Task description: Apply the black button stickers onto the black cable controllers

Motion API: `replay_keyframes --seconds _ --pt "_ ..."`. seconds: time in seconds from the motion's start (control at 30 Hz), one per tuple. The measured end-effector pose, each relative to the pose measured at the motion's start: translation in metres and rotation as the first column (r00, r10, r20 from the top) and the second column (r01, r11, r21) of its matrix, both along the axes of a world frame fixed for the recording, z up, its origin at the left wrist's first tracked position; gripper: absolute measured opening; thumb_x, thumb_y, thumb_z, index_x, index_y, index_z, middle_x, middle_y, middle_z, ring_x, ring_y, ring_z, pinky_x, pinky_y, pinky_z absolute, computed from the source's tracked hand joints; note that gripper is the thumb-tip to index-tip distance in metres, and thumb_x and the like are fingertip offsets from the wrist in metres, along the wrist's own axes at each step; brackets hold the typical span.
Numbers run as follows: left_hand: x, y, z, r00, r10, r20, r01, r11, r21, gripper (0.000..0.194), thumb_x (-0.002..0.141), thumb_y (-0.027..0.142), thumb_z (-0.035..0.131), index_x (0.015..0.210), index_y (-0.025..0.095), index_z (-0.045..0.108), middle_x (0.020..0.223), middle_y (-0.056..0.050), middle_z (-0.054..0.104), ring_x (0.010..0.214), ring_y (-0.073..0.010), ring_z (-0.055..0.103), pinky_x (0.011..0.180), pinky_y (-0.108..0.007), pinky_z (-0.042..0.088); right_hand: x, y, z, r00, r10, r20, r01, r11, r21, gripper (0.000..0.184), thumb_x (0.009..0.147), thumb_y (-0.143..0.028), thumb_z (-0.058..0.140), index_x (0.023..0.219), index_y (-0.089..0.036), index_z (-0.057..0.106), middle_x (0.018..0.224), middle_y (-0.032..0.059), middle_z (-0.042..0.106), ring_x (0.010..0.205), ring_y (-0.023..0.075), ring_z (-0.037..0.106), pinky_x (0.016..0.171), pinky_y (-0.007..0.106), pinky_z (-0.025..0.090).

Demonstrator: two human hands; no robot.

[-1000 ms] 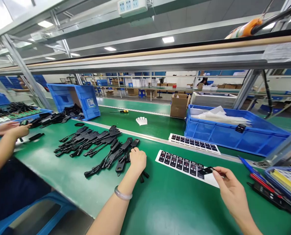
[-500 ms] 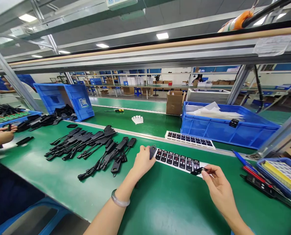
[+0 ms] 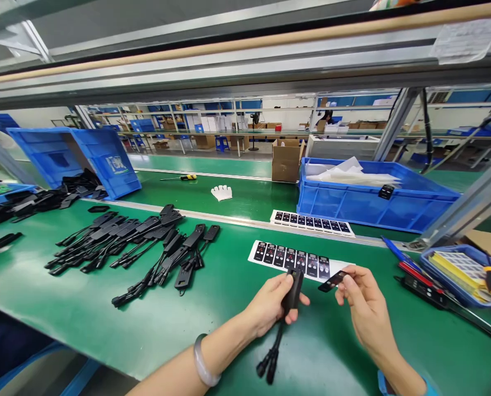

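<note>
In my left hand [image 3: 272, 302] is a black plastic controller [image 3: 293, 291], its short cables [image 3: 271, 357] hanging down over the green table. My right hand [image 3: 363, 305] pinches a black sticker [image 3: 331, 281] by one end, just right of the controller and apart from it. Behind both hands lies a white sheet of black stickers [image 3: 290, 257], with a bare white stretch at its right end. To the left, several more black controllers with cables [image 3: 146, 231] are heaped on the table.
A second sticker sheet [image 3: 311, 223] lies by a blue crate [image 3: 369, 192] holding white sheets. On the right are a blue tray [image 3: 463, 275] and a red-and-black tool [image 3: 422, 291]. A tipped blue bin [image 3: 117, 170], white glove [image 3: 221, 192] and screwdriver [image 3: 183, 177] are farther back.
My left hand has moved right and nearer, bringing the controller and its cables off the sheet's left end. My right hand has lifted the sticker off the sheet. The view has shifted right.
</note>
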State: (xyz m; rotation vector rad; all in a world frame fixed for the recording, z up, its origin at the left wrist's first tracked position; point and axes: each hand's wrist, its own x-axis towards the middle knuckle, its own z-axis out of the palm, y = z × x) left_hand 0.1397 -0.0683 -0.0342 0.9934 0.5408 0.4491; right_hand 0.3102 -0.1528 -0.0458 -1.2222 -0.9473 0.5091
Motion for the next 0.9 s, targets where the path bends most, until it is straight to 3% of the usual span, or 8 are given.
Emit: replay_keyframes --seconds 0.07,0.13,0.3,0.57,0.77,0.9 --pt "0.000 -0.005 0.000 0.995 -0.065 0.074 0.071 0.994 -0.079 0.050 0.074 0.041 0.069 0.110 0.013 0.048 0.092 -0.012 0.065 0.059 -0.0103 0.061 0.057 -0.020 0.048 -0.002 0.001 -0.001 0.998 0.023 -0.061 -0.023 1.000 -0.006 0.017 0.090 -0.039 0.055 0.096 -0.023 0.053 0.074 -0.0020 0.046 0.052 0.0100 0.046 0.048 0.023 0.038" --pt "0.000 -0.008 0.000 0.987 -0.128 0.095 0.138 0.985 -0.105 0.058 0.070 0.027 0.074 0.118 0.015 0.046 0.098 -0.014 0.064 0.071 -0.0138 0.065 0.070 -0.026 0.051 -0.005 0.002 -0.001 0.997 0.040 -0.069 -0.043 0.998 -0.037 0.018 0.087 -0.038 0.059 0.094 -0.022 0.055 0.073 -0.0021 0.047 0.049 0.0084 0.044 0.045 0.021 0.036" --pt "-0.001 -0.011 -0.004 0.970 -0.216 0.109 0.227 0.969 -0.099 0.068 0.065 0.014 0.075 0.126 0.017 0.043 0.093 -0.013 0.067 0.079 -0.0198 0.067 0.074 -0.028 0.051 -0.012 -0.001 0.002 0.998 0.067 -0.018 -0.069 0.987 -0.144 0.023 0.082 -0.039 0.065 0.092 -0.019 0.059 0.071 -0.0017 0.050 0.043 0.0061 0.041 0.039 0.020 0.033" --pt "0.000 -0.013 -0.005 0.961 -0.252 0.117 0.266 0.956 -0.126 0.062 0.065 0.013 0.076 0.120 0.016 0.046 0.100 -0.015 0.065 0.085 -0.0248 0.067 0.081 -0.034 0.051 -0.023 -0.004 0.009 0.992 0.051 0.113 -0.033 0.987 -0.160 0.024 0.079 -0.041 0.067 0.084 -0.018 0.063 0.068 0.0020 0.055 0.061 0.0152 0.053 0.051 0.022 0.047" --pt "0.000 -0.014 -0.005 0.968 -0.237 0.077 0.245 0.964 -0.103 0.040 0.082 0.032 0.062 0.116 0.016 0.049 0.100 -0.017 0.065 0.084 -0.0250 0.067 0.078 -0.036 0.052 -0.014 -0.004 0.005 0.995 0.016 -0.098 -0.026 0.995 -0.101 0.021 0.081 -0.036 0.067 0.091 -0.018 0.061 0.071 0.0004 0.053 0.045 0.0072 0.040 0.037 0.018 0.033" --pt "0.000 -0.013 -0.006 0.961 -0.259 0.093 0.266 0.961 -0.079 0.052 0.072 0.020 0.072 0.118 0.017 0.047 0.103 -0.016 0.064 0.090 -0.0269 0.066 0.080 -0.036 0.052 -0.011 -0.004 0.005 0.994 0.011 -0.113 -0.022 0.995 -0.092 0.022 0.080 -0.036 0.068 0.092 -0.018 0.061 0.072 0.0006 0.053 0.045 0.0068 0.039 0.036 0.019 0.032"
